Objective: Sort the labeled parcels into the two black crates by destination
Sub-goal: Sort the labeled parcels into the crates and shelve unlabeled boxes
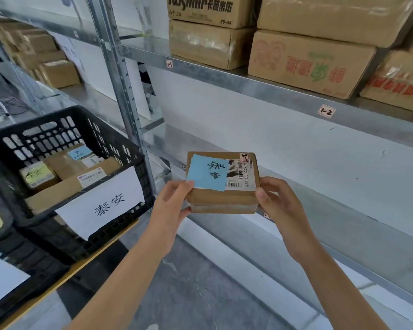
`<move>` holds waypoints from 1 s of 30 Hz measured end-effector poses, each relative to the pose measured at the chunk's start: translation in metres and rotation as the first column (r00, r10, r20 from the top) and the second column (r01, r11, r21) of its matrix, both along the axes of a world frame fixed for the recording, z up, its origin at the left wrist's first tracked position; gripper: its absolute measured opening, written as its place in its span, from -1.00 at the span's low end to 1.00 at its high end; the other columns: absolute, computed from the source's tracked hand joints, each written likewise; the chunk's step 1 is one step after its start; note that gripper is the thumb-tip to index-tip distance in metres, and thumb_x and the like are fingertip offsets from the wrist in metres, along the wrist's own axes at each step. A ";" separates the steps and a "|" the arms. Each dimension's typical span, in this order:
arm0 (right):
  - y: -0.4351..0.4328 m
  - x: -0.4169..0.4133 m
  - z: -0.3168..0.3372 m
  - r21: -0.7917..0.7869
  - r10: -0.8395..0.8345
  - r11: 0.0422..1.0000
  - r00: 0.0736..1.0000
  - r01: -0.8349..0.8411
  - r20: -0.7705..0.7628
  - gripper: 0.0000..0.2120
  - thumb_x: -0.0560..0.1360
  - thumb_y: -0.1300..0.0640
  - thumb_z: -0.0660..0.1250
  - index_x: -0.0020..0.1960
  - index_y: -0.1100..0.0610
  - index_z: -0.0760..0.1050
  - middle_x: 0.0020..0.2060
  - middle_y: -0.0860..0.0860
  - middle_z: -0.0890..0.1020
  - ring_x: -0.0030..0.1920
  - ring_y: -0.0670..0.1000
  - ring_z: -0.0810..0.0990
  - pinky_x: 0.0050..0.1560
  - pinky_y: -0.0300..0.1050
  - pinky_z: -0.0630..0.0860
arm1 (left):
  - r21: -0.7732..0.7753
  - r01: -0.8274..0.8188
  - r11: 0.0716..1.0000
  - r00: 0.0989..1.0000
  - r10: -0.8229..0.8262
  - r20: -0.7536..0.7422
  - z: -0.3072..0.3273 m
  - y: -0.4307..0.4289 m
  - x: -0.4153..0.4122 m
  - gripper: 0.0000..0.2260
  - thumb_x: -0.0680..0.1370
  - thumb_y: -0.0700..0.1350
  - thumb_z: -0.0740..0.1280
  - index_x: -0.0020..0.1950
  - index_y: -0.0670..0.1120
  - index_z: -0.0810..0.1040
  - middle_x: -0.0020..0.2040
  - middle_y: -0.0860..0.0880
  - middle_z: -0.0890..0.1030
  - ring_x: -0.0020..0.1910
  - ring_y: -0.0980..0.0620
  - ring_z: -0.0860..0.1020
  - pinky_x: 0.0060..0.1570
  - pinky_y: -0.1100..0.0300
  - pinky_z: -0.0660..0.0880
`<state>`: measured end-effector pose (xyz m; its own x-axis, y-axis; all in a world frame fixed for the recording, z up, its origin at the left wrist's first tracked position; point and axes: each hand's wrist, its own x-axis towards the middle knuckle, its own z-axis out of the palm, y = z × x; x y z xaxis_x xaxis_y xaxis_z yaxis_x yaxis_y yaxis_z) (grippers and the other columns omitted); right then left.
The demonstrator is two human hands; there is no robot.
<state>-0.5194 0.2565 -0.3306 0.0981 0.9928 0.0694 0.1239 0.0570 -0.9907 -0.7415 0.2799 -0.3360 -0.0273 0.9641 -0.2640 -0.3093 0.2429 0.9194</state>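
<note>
Head view showed you holding one parcel [222,198] in both hands, to the right of the crate [119,148] and clear of it, in front of the rack [119,75]. Your left hand [171,203] gripped the parcel's left edge, thumb on top at the corner of the blue note [206,172] stuck there, fingers curled beneath. Your right hand [279,203] gripped the right edge, thumb at the top corner. The parcel lay roughly level, note side up. The note bore handwritten black characters, and a printed barcode label sat beside it. The crate was black with slotted walls, and a white sign [100,206] with two handwritten characters hung over its near wall. Inside the crate lay several brown parcels [65,165], one with a blue note and one with a yellow label. Below and left of the crate, part of a second crate [34,263] showed. Above and right of the crate, cartons [310,63] stood on the rack's upper shelf, whose front beam carried a tag [326,111] marked 1-2.
</note>
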 end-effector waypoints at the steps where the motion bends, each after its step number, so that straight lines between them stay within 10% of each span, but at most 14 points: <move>1: 0.006 -0.007 0.000 -0.014 0.007 1.000 1.000 -0.007 -0.009 -0.59 0.44 -0.22 0.41 0.19 -0.03 0.50 0.15 -0.15 0.63 0.23 -0.09 0.58 0.27 0.13 0.51 | -0.009 -0.013 1.000 1.000 0.013 0.016 -0.002 0.000 -0.005 -0.74 0.54 -0.06 0.39 0.11 -0.20 0.51 0.08 -0.10 0.66 0.06 0.00 0.60 0.22 -0.11 0.53; 11: 0.058 -0.107 -0.002 -0.042 0.195 0.977 0.951 -0.210 -0.239 -0.54 0.44 -0.11 0.35 0.30 -0.17 0.35 0.06 -0.18 0.64 0.12 -0.12 0.62 0.12 0.02 0.59 | -0.036 -0.109 0.993 0.994 0.109 -0.015 0.012 -0.012 -0.076 -0.52 0.41 -0.13 0.51 0.21 -0.17 0.36 0.06 -0.11 0.70 0.01 -0.09 0.69 0.15 -0.04 0.58; 17: 0.096 -0.186 0.023 -0.065 0.194 0.969 0.901 -0.237 -0.388 -0.58 0.49 0.09 0.44 0.32 0.09 0.47 0.05 -0.02 0.71 0.11 -0.03 0.67 0.03 -0.13 0.55 | 0.048 -0.171 0.984 0.985 0.170 0.016 0.009 -0.005 -0.132 -0.04 0.20 0.03 0.65 0.38 0.37 0.11 0.26 -0.13 0.56 0.12 -0.10 0.65 0.13 0.00 0.58; 25: 0.127 -0.290 0.046 -0.191 0.433 0.841 0.841 -0.507 -0.324 -0.45 0.40 -0.08 0.46 0.34 0.01 0.46 0.13 0.01 0.68 0.12 0.06 0.67 0.07 0.14 0.63 | 0.171 -0.345 0.923 0.935 0.355 -0.028 0.015 0.033 -0.201 -0.17 0.18 0.16 0.65 0.28 0.39 0.22 0.27 -0.09 0.52 0.29 -0.06 0.53 0.21 -0.07 0.52; 30: 0.163 -0.330 0.056 -0.221 0.409 0.850 0.864 -0.478 -0.293 -0.63 0.47 0.01 0.42 0.26 0.00 0.53 0.04 0.02 0.72 0.02 0.03 0.70 0.08 0.10 0.62 | 0.132 -0.215 0.968 0.911 0.248 -0.330 0.032 0.051 -0.272 -0.51 0.52 0.15 0.37 0.40 0.16 0.30 0.28 0.12 0.50 0.13 0.31 0.50 -0.19 0.47 0.44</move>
<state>-0.8494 0.4199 -0.2751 -0.3786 0.9071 -0.1840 -0.0771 -0.2290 -0.9704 -1.0133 0.3307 -0.3040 -0.3254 0.9391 -0.1104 -0.0104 0.1131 0.9935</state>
